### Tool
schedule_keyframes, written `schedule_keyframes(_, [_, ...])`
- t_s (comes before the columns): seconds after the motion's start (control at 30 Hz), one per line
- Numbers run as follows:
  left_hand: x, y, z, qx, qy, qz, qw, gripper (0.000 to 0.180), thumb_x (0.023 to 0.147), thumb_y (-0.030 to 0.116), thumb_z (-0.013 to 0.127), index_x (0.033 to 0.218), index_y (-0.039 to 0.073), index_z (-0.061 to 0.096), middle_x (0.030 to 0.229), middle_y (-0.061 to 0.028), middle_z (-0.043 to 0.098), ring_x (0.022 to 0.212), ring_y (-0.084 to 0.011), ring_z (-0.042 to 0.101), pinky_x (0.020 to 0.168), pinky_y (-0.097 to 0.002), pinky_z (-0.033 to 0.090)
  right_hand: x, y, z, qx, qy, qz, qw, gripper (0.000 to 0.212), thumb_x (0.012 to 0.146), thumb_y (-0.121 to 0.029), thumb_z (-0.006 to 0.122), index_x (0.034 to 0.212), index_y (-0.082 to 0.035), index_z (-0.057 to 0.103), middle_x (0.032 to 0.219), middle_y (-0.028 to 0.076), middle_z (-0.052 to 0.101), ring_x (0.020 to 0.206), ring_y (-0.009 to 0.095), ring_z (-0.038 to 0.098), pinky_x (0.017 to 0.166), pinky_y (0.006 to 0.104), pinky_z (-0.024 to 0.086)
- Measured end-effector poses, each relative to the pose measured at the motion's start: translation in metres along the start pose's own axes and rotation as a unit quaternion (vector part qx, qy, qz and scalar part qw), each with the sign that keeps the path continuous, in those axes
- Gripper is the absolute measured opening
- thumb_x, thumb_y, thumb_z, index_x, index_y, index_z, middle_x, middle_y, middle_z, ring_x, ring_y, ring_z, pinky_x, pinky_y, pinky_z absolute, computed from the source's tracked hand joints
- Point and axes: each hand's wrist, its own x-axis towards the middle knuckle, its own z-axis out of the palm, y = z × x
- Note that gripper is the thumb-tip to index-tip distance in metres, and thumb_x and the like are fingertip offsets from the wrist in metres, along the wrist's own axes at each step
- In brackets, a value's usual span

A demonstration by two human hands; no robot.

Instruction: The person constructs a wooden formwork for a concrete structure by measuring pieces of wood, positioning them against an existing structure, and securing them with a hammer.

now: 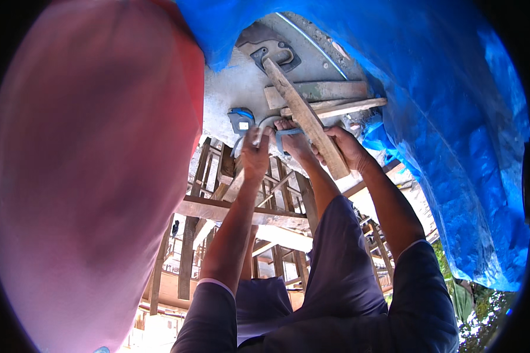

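A blurred red-pink mass [94, 176] fills the whole left of the view, too close to the lens to make out what it is. A blue tarpaulin [453, 117] drapes across the top and down the right side. Between them, at the far middle, a pale grey surface [229, 94] shows, with a dark metal bracket [275, 57] fixed on it. Below and nearer, a wooden scaffold frame [241, 212] of crossed beams and posts spreads out, seemingly well beneath the hands.

A long wooden stick [303, 115] runs from the bracket diagonally down to the right, crossing a few rough wooden slats [330, 100] that lie against the grey surface.

Three hands meet just under the grey surface. The right hand [347, 150], its arm in a dark sleeve, is clenched around the near end of the wooden stick. The left hand [256, 156] is closed around a light blue strap [259, 132], which leads up to a small blue-grey tape measure [241, 120] just left of it. Between them a third hand [294, 141], on a bare forearm rising from the middle, grips the same strap; whose it is cannot be told for sure.
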Motion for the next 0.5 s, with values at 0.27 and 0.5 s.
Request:
schedule_keyframes(0.27, [-0.080,0.058,-0.003,-0.059,-0.150,-0.094,0.982,0.058,0.102,0.040,0.058,0.137,-0.005,0.053,0.122,-0.0165,0.067,0.117,-0.0200,0.060,0.101,-0.0331,0.047,-0.007,0.053,0.073,-0.281,0.244,-0.194,0.907,0.052,0.098,-0.034,0.057,0.142,-0.007,0.051,0.112,0.015,0.067,0.098,0.018,0.064,0.084,0.0297,0.051])
schedule_keyframes(0.5, [-0.223,0.033,-0.114,-0.090,-0.056,-0.239,0.965,0.051,0.099,0.020,0.065,0.139,-0.007,0.048,0.126,-0.0177,0.064,0.116,-0.0236,0.062,0.100,-0.0325,0.049,-0.009,0.031,0.015,-0.615,0.484,-0.248,0.571,0.075,0.080,-0.023,0.076,0.145,-0.008,0.043,0.138,0.025,0.051,0.122,0.050,0.051,0.104,0.0572,0.042])
